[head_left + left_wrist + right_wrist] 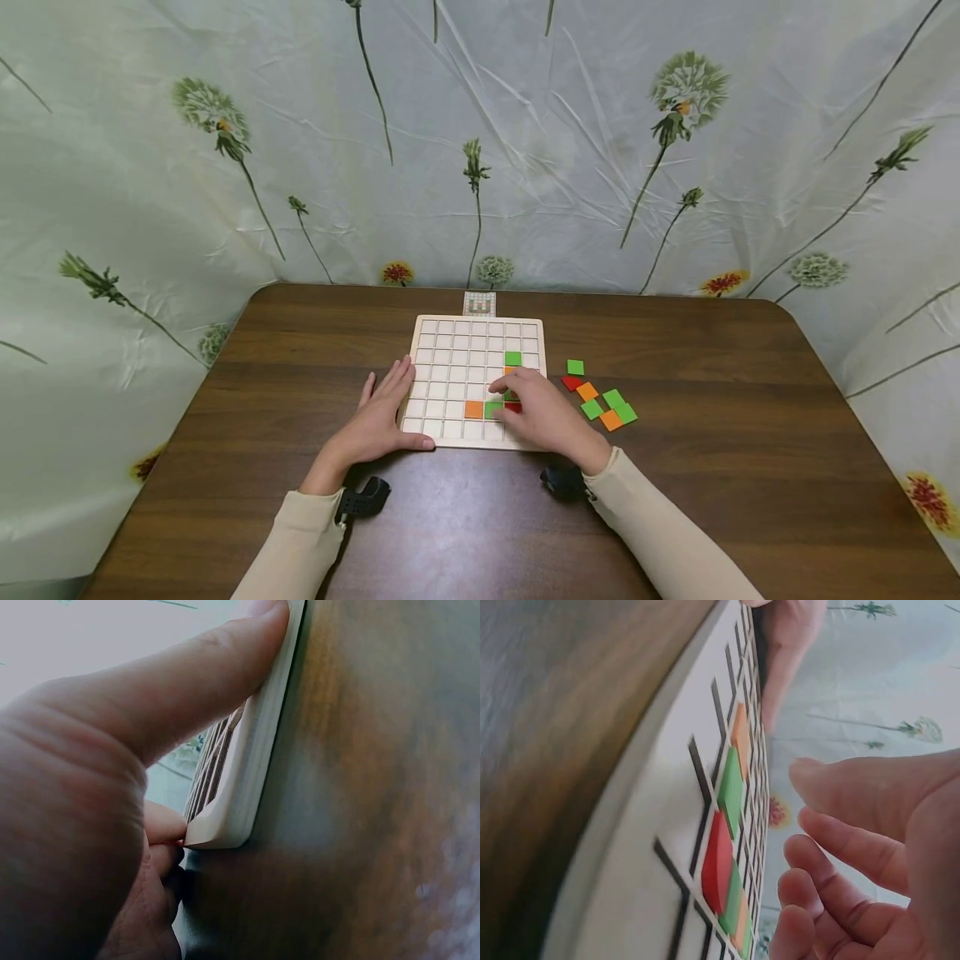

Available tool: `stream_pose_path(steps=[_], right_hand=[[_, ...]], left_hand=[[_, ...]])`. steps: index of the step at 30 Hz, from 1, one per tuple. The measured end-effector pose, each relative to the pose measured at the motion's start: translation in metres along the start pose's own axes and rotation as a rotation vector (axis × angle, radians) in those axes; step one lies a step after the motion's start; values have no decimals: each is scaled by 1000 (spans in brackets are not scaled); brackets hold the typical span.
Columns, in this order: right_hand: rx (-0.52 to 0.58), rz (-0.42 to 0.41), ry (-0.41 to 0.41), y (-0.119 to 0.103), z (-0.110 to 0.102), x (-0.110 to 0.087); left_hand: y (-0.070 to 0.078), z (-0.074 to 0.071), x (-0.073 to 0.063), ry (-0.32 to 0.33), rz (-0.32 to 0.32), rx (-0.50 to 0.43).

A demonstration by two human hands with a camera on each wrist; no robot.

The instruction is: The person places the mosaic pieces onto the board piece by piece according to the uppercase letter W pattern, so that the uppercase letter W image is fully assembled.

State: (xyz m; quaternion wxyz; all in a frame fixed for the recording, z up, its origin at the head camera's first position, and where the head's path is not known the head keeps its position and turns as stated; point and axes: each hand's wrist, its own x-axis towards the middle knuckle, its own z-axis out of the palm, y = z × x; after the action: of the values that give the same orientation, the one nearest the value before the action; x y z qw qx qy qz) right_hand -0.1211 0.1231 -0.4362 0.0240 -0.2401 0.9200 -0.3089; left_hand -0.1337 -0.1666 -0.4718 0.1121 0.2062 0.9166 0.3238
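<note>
A pale square grid board [442, 358] lies on the table. My left hand [378, 425] rests against its near-left corner, thumb along the front edge and fairly straight fingers on the left side. Over the board's right part hovers my right hand [551, 417]; in the right wrist view its thumb and bent fingers stand apart with nothing visible between them. Set in the grid are an orange tile [474, 409], a green tile [492, 410] and a red tile [718, 862] in a row. Above the red one, more green and orange tiles run in a column, partly hidden by the right hand.
Several loose tiles, green, orange and red [572, 382], lie on the brown table [750, 433] right of the board. A small patterned card [480, 304] sits behind the board. A floral sheet [562, 167] hangs at the table's back.
</note>
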Motion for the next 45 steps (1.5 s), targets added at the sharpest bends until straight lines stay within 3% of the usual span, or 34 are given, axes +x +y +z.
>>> stream_pose_path(steps=[15,26,45], right_hand=[[56,74,81,33,-26,-16],[62,141,161,56,-44,-17],[95,278,147,92,-55,-15]], left_hand=[[-2,2,-1,1,-9,0],[-3,2,0,3,1,5],[-2,0,1,2,2,-2]])
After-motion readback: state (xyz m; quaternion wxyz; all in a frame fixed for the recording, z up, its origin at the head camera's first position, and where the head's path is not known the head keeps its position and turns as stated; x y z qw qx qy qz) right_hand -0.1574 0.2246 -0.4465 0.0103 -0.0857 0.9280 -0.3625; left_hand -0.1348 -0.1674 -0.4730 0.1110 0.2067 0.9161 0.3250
